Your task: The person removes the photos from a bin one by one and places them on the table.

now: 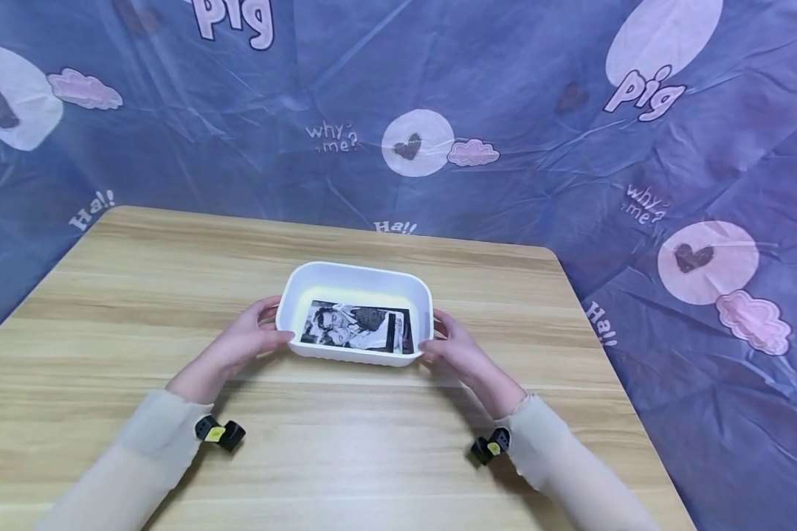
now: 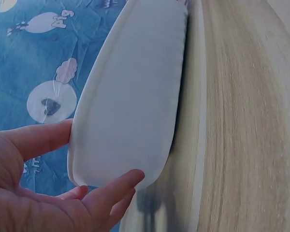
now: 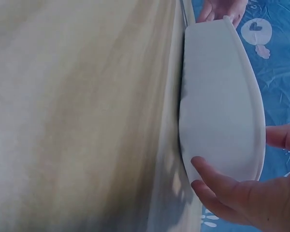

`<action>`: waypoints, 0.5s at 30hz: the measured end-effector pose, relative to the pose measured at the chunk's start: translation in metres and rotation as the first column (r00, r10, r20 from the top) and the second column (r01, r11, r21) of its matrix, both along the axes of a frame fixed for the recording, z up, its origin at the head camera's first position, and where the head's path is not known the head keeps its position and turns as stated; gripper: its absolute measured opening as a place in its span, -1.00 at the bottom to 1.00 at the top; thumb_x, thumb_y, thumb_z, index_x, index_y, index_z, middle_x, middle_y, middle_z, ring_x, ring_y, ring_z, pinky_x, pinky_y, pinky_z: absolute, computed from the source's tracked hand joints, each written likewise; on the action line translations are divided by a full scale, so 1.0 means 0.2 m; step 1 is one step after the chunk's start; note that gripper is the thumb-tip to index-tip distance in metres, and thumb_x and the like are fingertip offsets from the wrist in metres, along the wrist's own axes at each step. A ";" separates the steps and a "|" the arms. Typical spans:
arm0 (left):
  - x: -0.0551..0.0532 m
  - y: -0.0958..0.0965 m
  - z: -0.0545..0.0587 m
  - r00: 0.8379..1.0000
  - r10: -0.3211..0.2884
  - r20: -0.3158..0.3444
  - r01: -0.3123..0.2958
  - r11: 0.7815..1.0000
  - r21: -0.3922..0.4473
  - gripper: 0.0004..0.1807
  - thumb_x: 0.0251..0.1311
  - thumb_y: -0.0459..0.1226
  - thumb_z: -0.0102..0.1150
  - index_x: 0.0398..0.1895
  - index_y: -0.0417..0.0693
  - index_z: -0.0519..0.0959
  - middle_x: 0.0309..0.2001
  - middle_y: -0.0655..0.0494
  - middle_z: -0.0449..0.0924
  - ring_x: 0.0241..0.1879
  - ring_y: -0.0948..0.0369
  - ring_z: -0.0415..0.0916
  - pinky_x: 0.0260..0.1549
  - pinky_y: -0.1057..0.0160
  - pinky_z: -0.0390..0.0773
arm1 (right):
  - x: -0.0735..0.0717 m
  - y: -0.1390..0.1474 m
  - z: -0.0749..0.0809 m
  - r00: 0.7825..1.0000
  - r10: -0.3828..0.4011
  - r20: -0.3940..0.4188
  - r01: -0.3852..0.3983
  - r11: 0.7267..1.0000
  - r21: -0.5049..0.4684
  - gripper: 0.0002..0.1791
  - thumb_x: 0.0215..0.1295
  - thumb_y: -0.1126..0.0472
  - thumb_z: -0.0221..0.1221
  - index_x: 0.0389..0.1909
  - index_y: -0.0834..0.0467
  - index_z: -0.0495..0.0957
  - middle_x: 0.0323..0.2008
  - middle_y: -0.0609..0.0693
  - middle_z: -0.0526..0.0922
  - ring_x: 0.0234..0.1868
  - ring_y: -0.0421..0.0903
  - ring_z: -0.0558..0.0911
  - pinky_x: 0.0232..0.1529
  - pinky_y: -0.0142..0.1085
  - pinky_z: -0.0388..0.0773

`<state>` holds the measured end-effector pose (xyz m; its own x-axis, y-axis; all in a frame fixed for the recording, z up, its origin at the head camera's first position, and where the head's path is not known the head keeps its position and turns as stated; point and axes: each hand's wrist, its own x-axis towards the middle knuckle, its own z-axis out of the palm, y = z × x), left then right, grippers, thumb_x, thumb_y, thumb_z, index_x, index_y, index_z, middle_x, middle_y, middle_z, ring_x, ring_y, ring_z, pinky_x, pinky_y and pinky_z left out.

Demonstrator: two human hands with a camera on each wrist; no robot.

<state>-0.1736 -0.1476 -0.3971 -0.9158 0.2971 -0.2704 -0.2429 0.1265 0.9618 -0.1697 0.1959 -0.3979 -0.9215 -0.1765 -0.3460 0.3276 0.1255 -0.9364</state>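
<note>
Between my two hands is a white rectangular plastic tray with rounded corners and raised walls. A black-and-white photo card of two people lies flat on its bottom. At the tray's left end, my left hand grips the wall, thumb at the rim and fingers around the outside. Mirroring it, my right hand grips the right end. Both wrist views show the tray's outer side wall, close over the table, with fingertips against it.
The wood-grain table has rounded far corners. Behind and to the right hangs a blue printed cloth with pig lettering and pink clouds. Each wrist wears a small black camera over a light sleeve.
</note>
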 end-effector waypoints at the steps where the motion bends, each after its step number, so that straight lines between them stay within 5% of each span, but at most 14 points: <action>1: 0.00 0.00 0.00 1.000 0.002 0.001 -0.002 1.000 0.006 -0.03 0.13 -0.54 0.12 0.48 -0.39 -0.27 0.45 -0.47 -0.16 0.38 -0.32 0.07 -0.01 0.43 0.65 | 0.01 0.00 0.00 1.000 -0.002 0.000 0.002 1.000 -0.002 -0.07 0.07 0.52 0.07 0.49 0.31 -0.11 0.44 0.39 0.06 0.24 0.30 0.39 -0.08 -0.43 0.69; 7: 0.00 0.00 -0.02 1.000 0.024 0.013 -0.024 0.999 0.022 -0.04 0.13 -0.53 0.12 0.50 -0.35 -0.24 0.46 -0.44 -0.12 0.38 -0.29 0.08 -0.01 0.43 0.65 | -0.01 0.01 0.01 1.000 0.016 -0.025 -0.015 1.000 0.021 -0.04 0.08 0.49 0.08 0.50 0.29 -0.17 0.45 0.39 0.02 0.35 0.34 0.26 0.21 -0.19 0.59; 11: 0.00 0.00 -0.02 0.999 0.033 0.015 -0.033 0.999 0.010 -0.04 0.13 -0.52 0.12 0.50 -0.34 -0.23 0.46 -0.42 -0.11 0.38 -0.27 0.10 -0.02 0.44 0.65 | -0.08 0.01 0.08 0.986 0.009 -0.164 0.010 0.994 0.112 -0.04 0.15 0.42 0.16 0.51 0.24 -0.16 0.48 0.32 0.00 0.43 0.28 0.14 0.45 0.05 0.26; 15: 0.01 0.01 -0.02 0.999 0.044 0.015 -0.044 0.999 0.008 -0.05 0.13 -0.52 0.12 0.50 -0.33 -0.22 0.46 -0.40 -0.09 0.38 -0.27 0.12 -0.03 0.45 0.65 | -0.17 -0.03 0.17 0.938 0.026 -0.345 0.030 0.987 0.155 -0.14 0.20 0.38 0.23 0.48 0.23 0.02 0.47 0.22 0.10 0.46 0.20 0.13 0.52 0.00 0.16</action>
